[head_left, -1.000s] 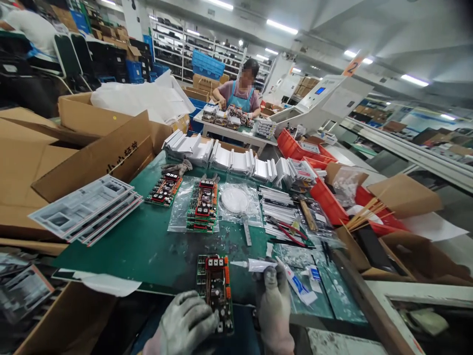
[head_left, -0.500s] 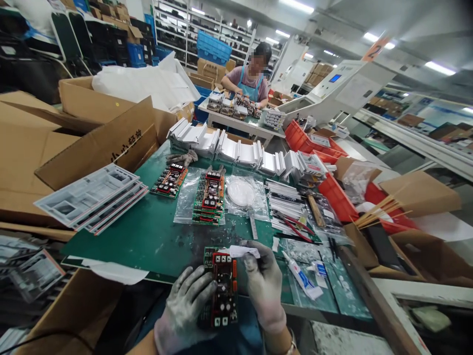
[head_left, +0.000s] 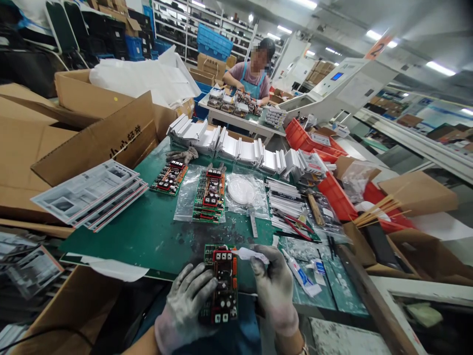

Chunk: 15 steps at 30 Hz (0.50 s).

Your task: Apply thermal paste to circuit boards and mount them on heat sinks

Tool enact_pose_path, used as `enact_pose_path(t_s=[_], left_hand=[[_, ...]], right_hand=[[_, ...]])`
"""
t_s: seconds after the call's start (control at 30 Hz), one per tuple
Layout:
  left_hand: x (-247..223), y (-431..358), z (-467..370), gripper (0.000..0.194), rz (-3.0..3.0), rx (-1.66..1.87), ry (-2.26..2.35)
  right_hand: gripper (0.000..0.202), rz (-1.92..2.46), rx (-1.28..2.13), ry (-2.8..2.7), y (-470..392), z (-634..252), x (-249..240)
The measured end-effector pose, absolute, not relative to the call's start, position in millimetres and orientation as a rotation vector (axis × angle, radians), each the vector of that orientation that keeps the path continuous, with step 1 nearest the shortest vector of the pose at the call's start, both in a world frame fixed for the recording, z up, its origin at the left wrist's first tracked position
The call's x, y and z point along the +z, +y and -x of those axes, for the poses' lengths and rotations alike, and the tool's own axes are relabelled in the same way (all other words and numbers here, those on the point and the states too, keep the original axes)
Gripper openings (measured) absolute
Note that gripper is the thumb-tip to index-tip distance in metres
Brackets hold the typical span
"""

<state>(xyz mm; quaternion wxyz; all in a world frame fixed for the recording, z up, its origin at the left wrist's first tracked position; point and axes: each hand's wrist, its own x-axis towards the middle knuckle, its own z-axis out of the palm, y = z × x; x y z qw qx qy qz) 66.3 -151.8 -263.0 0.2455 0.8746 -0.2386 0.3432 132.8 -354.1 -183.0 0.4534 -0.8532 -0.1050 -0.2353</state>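
Note:
Both my hands wear white gloves with grey smudges. My left hand [head_left: 188, 301] grips the left side of a circuit board [head_left: 224, 291], its fingers lying over the edge; the thumb is hidden. The board is green with a red-edged dark middle, white square parts and orange parts on the right, and it stands tilted at the table's near edge. In my right hand [head_left: 275, 281], a thin white, flattened piece [head_left: 252, 256] is pinched between thumb and fingers. Its narrow left end lies at the board's upper right corner; I cannot make out its exact kind.
A stack of circuit boards [head_left: 210, 195] lies on a plastic bag, with another board [head_left: 170, 177] to its left. Beyond are finned metal heat sinks [head_left: 236, 148]. A white lid [head_left: 241, 191], red-handled pliers [head_left: 293, 224] and a paste tube [head_left: 301, 276] lie rightward. Grey panels [head_left: 88, 192] overhang left. A co-worker [head_left: 254, 74] sits opposite.
My right hand has shifted a little right and down with the white piece, from over the board's upper middle to its right corner. My left hand and the board stay nearly in place.

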Motion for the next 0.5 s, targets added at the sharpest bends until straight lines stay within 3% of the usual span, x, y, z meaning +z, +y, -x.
enact_pose_path(t_s=[0.2, 0.5], left_hand=[[-263.4, -152.2, -65.1, 0.063, -2.413, 0.892, -0.635], [-260.8, -154.7, -65.0, 0.057, -2.383, 0.866, -0.605]], right_hand=[[0.008, 1.993, -0.737, -0.429, -357.5, -109.1, -208.4], [0.013, 2.079, -0.861, -0.824, -349.7, -98.8, -207.1]])
